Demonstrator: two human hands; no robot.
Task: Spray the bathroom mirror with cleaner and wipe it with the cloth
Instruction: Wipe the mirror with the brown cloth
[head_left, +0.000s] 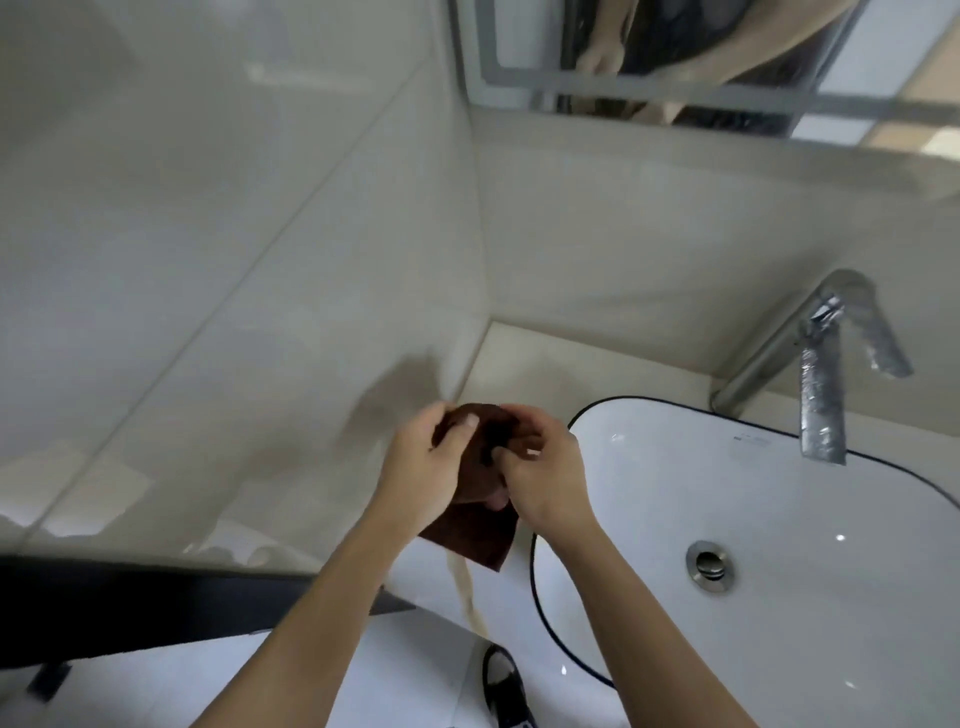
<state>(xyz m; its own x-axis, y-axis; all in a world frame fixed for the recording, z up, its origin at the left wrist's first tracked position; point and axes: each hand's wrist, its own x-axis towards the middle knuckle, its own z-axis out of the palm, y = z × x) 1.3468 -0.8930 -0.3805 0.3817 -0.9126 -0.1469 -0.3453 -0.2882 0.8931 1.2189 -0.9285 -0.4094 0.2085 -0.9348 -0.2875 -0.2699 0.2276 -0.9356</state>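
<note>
Brown cloth (475, 535) held just left of the basin (779, 519), bunched at top, free corner pointing downward. Left hand (421, 467) and right hand (545, 478) both pinch its upper folds.

Both hands (483, 467) together, fingers pinched

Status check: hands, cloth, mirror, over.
Both hands, left and right, grip the brown cloth beside the basin. Mirror above, untouched. No spray bottle in view. Path clear.
</note>
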